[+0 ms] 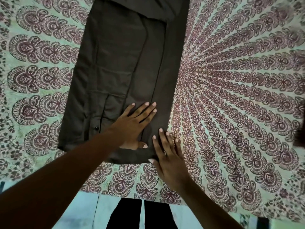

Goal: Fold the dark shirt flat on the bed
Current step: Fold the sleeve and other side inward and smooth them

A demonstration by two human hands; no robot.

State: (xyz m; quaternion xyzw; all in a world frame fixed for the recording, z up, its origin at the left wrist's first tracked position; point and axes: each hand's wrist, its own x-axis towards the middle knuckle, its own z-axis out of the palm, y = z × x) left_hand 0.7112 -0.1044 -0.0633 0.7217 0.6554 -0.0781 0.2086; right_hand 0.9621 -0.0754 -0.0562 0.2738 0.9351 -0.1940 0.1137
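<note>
- Pressing flat, the left hand (133, 124) lies with fingers straight on the dark shirt (115, 63), a long strip running up the middle of the frame on the bed (231, 96)
- Right hand (166, 151), fingers straight too and gripping nothing, sits on the shirt's lower right corner
- Best to smooth outward first, side edges parallel, before lifting the hem
- Collar end is cut off at the top edge; the layers under both palms are hidden

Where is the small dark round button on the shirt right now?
Head view: the small dark round button sits low on the dark folded shirt, just left of the left hand.
</note>
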